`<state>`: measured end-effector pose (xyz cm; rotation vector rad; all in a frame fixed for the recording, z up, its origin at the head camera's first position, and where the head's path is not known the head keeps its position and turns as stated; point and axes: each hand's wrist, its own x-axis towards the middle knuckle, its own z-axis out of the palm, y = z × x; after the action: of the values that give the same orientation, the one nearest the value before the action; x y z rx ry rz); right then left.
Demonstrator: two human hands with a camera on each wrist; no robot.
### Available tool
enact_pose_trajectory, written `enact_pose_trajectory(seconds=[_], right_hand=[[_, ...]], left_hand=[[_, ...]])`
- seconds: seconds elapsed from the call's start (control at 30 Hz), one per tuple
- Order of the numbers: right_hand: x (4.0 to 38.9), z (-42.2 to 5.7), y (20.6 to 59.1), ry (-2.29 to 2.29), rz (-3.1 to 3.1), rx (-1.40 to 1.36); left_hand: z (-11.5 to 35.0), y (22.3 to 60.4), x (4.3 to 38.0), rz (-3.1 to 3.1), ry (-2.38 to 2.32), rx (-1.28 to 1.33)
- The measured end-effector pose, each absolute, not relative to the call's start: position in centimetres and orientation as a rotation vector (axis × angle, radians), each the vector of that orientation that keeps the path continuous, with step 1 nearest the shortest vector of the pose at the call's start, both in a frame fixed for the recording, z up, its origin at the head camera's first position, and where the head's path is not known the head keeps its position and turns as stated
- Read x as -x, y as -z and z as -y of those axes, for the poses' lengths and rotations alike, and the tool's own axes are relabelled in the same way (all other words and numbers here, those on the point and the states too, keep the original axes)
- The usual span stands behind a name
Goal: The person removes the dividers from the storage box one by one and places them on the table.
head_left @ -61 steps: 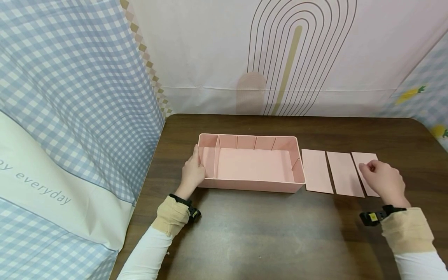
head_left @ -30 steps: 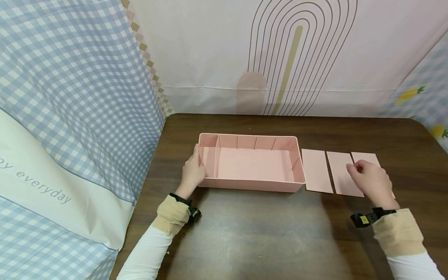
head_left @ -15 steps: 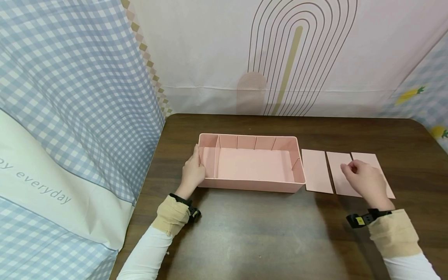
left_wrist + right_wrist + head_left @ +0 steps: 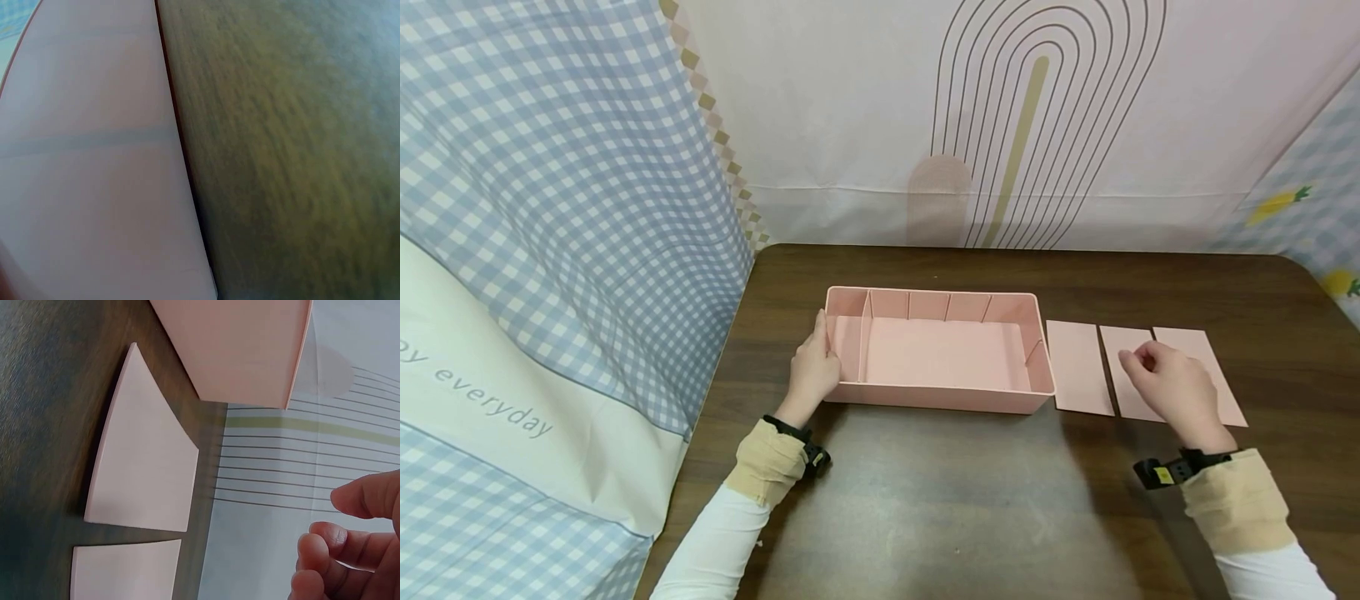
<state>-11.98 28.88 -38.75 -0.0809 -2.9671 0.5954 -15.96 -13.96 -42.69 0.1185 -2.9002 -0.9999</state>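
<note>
Fingers (image 4: 312, 547) on the right hand (image 4: 1180, 393) were loosely curled, holding nothing, over the middle panel (image 4: 1131, 396). Looked like the reaching step to me, so next they'd probably need to pinch a thin edge. Left hand (image 4: 812, 371) lay against the left end of the pink box (image 4: 940, 398), index finger (image 4: 820, 328) straight, couldn't tell about the rest. All three panels (image 4: 1078, 367) were flat, plain pink, in a row right of the box.

Home-like room: dark wood-grain table (image 4: 925, 500); blue gingham cloth (image 4: 572, 167) beyond left edge; arch-patterned pale cloth (image 4: 835, 100) behind far edge.
</note>
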Motion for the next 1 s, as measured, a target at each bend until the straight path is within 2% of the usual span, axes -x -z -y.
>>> enact_pose_trajectory(seconds=[1.0], right_hand=[[11.6, -25.8, 37.5, -0.634, 2.846, -0.027]], left_hand=[[14.0, 42.7, 16.0, 2.906, 0.993, -0.109]])
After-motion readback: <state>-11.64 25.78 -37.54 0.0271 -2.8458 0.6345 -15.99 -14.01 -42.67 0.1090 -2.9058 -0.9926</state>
